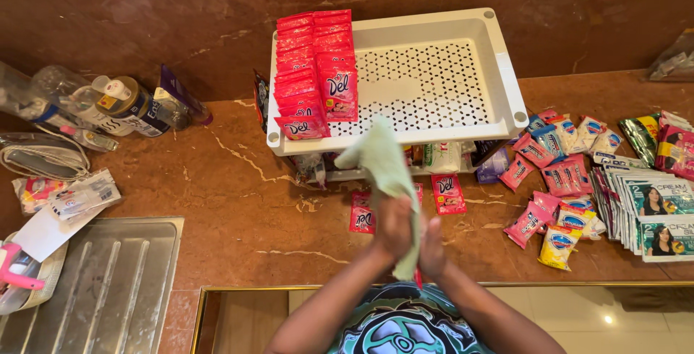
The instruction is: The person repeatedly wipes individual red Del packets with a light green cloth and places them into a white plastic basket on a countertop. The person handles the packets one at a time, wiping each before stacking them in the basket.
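Observation:
A pale green cloth [383,169] hangs up between my hands at the counter's near edge. My left hand [392,227] grips its lower part, and my right hand [432,248] presses against it from the other side. The cloth's upper end reaches the front rim of a white perforated tray [506,83]. Two rows of red sachets [316,72] lie in the tray's left side. Loose red sachets [448,193] lie on the brown marble counter just beyond my hands.
Pink, yellow and blue sachets [557,195] and stacked green-and-white packets [650,209] spread at the right. Bottles and jars [108,104] stand at the left, above a metal sink drainboard [108,282]. More packets sit on a shelf under the tray.

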